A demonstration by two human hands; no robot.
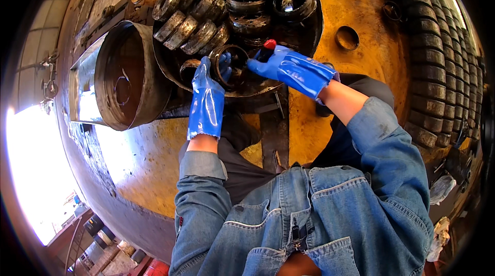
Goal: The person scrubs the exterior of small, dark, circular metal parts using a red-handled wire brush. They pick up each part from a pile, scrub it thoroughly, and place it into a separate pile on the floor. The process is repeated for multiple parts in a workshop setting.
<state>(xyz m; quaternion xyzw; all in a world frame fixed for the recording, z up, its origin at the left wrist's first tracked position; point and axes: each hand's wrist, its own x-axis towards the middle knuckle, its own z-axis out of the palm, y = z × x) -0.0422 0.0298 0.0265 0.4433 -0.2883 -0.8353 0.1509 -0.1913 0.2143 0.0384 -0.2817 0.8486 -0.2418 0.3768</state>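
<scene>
head view: ring stacks [435,54] right of the round tub [273,88] are perhaps finished; inside it, heaped oily rings [209,3] seemingly remain. over its near side, left hand [207,82], fingers grasping a metal ring [230,47]; right hand [296,67], fingers clenched round a red-tipped handle [269,44].

Glossy bright blue covers the left hand [208,95] and right hand [296,67], with a red-tipped tool [269,44] at the right. The ring [238,75] at the left hand is shiny black-brown. Heaped rings [198,31] mix black with patchy rusty brown and pale glints. The basin [316,23] is blackish, the drum [146,51] grey-brown. Yellow-orange floor [366,10] carries dark blotches. Stacked rings [430,44] form repeating black bands. The denim jacket [332,209] is faded blue with paler stitching lines; the trousers [242,167] are charcoal.
</scene>
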